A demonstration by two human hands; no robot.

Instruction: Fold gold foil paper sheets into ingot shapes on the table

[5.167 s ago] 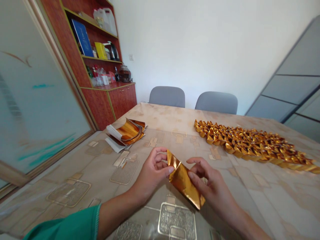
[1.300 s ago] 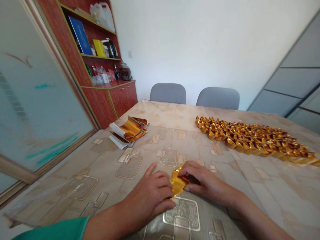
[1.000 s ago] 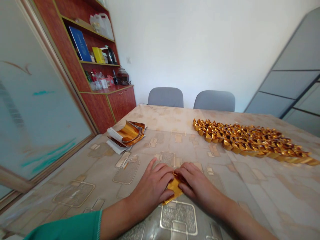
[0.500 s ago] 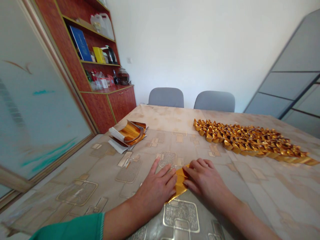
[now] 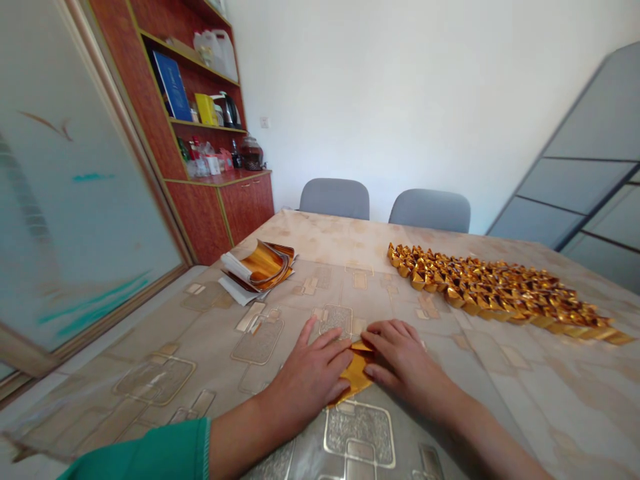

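A partly folded piece of gold paper (image 5: pixel 357 375) lies on the patterned tablecloth between my hands. My left hand (image 5: pixel 311 375) rests with spread fingers on its left side, pressing it to the table. At its right edge, my right hand (image 5: pixel 407 363) has the paper between thumb and fingers. Up and to the left sits a loosely curled stack of gold paper sheets (image 5: pixel 267 267). Many folded gold paper pieces (image 5: pixel 493 287) stand packed in rows on the right side of the table.
Two grey chairs (image 5: pixel 335 198) stand behind the far edge of the table (image 5: pixel 325 230). A red-brown cabinet (image 5: pixel 197 217) with bottles and a kettle is at the back left, beside a frosted glass door (image 5: pixel 85 180).
My right hand has shifted slightly left with the paper's right edge, and less of the gold paper shows. My left hand stays nearly in place. The view has tilted a little.
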